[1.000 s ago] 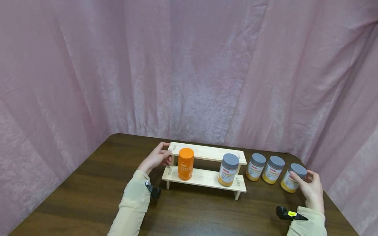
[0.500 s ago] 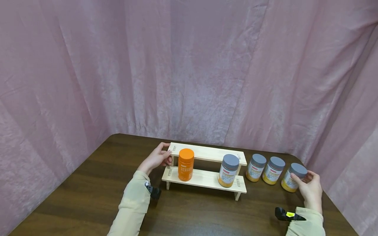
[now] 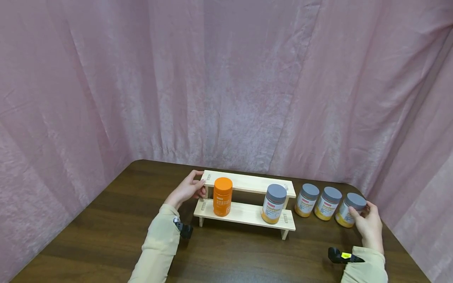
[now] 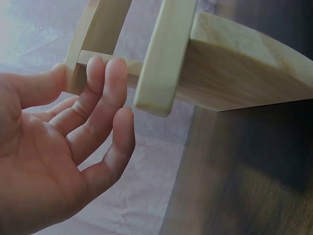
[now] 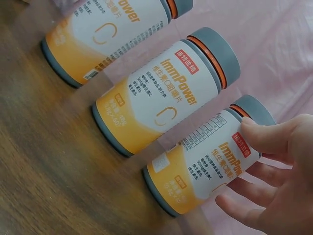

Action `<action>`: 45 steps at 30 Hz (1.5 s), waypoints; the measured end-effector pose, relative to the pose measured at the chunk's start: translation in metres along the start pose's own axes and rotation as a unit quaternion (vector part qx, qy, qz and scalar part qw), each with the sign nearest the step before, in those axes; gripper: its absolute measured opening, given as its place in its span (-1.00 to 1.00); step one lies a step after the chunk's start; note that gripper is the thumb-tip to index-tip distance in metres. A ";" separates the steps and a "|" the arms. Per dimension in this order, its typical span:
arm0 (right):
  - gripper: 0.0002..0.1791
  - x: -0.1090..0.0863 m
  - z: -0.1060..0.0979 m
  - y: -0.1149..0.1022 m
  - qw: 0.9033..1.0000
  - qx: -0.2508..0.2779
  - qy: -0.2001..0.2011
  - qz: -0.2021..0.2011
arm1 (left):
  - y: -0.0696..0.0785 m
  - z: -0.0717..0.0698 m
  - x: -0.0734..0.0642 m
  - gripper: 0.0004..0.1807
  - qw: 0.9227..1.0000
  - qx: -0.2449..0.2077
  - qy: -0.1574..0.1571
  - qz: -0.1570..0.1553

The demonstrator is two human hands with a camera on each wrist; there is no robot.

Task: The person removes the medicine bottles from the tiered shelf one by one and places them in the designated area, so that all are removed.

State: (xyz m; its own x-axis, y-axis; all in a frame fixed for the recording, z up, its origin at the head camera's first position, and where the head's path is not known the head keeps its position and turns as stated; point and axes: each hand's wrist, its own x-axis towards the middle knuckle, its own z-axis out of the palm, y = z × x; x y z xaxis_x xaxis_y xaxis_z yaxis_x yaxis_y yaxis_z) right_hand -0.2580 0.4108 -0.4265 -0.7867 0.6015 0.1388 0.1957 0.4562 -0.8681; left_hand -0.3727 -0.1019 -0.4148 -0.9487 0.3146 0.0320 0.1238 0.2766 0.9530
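My left hand (image 3: 188,188) grips the left end of the upper board of a two-tier wooden shelf (image 3: 247,182); in the left wrist view, the thumb meets the board (image 4: 104,29) and the other fingers curl beneath. My right hand (image 3: 369,226) holds the rightmost grey-lidded supplement jar (image 3: 346,214), thumb in front and fingers behind. That jar stands upright, or nearly so, close beside a matching middle jar (image 3: 326,206). A third matching jar (image 3: 306,203) is nearest the shelf. On the lower board stand an orange jar (image 3: 222,200) and another grey-lidded jar (image 3: 273,206).
The shelf stands on a dark wooden table (image 3: 230,255) with rounded back corners. Pink curtains (image 3: 226,86) hang behind it and on both sides. A black wrist camera (image 3: 186,230) sits on the left sleeve, another (image 3: 341,256) on the right.
My right hand has shifted the rightmost jar slightly left and away from me, closer to the middle jar. My left hand and the shelf have stayed put.
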 end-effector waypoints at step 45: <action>-0.62 -0.038 0.003 -0.109 0.981 -0.005 0.007 -0.193 | 0.011 0.004 -0.005 -0.57 0.999 0.025 0.019 -0.011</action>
State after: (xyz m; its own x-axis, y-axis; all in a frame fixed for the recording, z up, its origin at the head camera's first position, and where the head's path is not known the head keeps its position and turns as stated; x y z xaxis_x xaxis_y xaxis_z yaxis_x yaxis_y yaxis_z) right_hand -0.2513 0.3361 -0.3392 -0.7951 0.3910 0.4636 -0.1099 0.6589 -0.7442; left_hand -0.3656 -0.0963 -0.4057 -0.9616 0.2735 0.0228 0.1156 0.3284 0.9374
